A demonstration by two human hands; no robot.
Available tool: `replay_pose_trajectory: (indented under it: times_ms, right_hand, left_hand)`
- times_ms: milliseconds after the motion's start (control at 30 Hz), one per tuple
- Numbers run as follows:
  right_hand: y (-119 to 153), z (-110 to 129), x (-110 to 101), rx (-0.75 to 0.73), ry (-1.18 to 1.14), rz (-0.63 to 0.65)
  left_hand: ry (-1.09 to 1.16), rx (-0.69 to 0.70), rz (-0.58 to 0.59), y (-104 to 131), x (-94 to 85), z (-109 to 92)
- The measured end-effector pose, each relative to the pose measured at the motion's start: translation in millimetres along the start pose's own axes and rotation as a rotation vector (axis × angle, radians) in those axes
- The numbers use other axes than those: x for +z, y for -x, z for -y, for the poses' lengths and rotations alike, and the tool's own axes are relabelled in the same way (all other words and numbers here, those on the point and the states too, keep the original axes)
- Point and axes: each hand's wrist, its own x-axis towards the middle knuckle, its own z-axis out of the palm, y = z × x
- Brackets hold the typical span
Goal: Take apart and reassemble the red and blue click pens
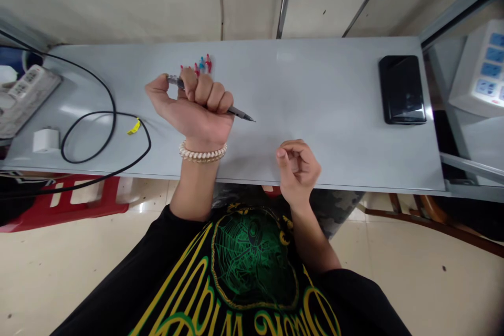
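Note:
My left hand [197, 102], with a beaded, coil-like bracelet at the wrist, is closed in a fist around a mechanical pencil [241, 113]. The pencil lies across the palm under the curled fingers. Its dark, pointed tip sticks out to the right, and the clear end shows by the thumb on the left; the middle is hidden. Lower and to the right, my right hand [299, 170] hovers by the table's front edge, fingers curled in a loose fist and the thumb near the index finger. Nothing shows inside it. Several small red and blue items [202, 64] lie behind my left hand, partly covered.
On the grey table [334, 94], a black box-shaped device [402, 89] lies at the right. A black cable [114, 110] with a yellow tag [134, 126] loops at the left, near a white charger [46, 140] and a power strip [29, 92]. A red stool [90, 199] stands below.

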Motion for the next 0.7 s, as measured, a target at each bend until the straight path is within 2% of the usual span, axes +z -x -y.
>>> replay_pose_trajectory:
  times_ms: [167,367,467,567,633,700]
  right_hand:
    - [0.3,0.1,0.1,-0.007,0.014,0.007]
    - [1.5,0.2,0.0,0.004,-0.02,0.021]
    - [1.1,0.7,-0.1,0.008,0.017,0.021]
    - [0.6,1.3,-0.7,0.006,0.032,0.024]
    - [0.4,1.8,-1.1,0.001,0.001,0.024]
    - [0.4,2.1,-1.5,0.003,-0.032,0.026]
  left_hand:
    - [0.019,0.043,-0.018,-2.0,-3.3,-1.8]
    - [-0.081,0.046,0.11,-3.9,-10.0,-2.4]
    - [-0.156,0.082,0.098,-9.0,-17.1,-3.5]
    - [-0.251,0.051,0.053,-11.4,-21.7,-16.1]
    - [-0.335,0.025,0.03,-13.2,-22.6,-32.4]
    - [-0.424,0.073,-0.017,-19.4,-24.1,-51.9]
